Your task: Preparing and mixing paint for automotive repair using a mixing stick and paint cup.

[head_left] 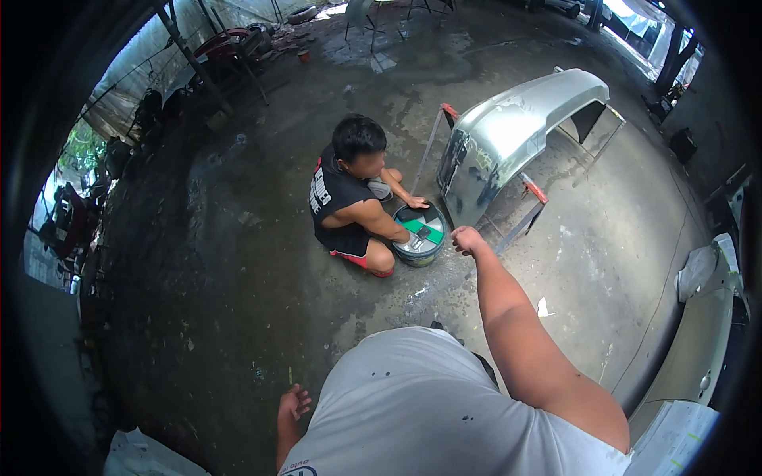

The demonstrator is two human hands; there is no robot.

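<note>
My right arm stretches forward, and my right hand point(467, 240) is in the air with its fingers curled. Whether anything is inside those fingers is hidden. Just left of it in the picture stands a round bucket point(418, 258) with sheets of green and black material and a pale item on top. Beyond my hand, a silver car bumper point(524, 115) with dark, scuffed patches at its near end rests on a stand point(520, 222) with red-wrapped ends. Low at my left side, my left hand point(294, 402) hangs with loosely bent fingers apart. A thin yellowish strip shows just above it.
A person point(349, 190) in a dark sleeveless top squats at the bucket, both hands on it. Vehicle panels point(698, 333) line the right edge. Metal stands point(369, 24) and clutter lie at the back. The concrete floor point(238, 278) has wet patches.
</note>
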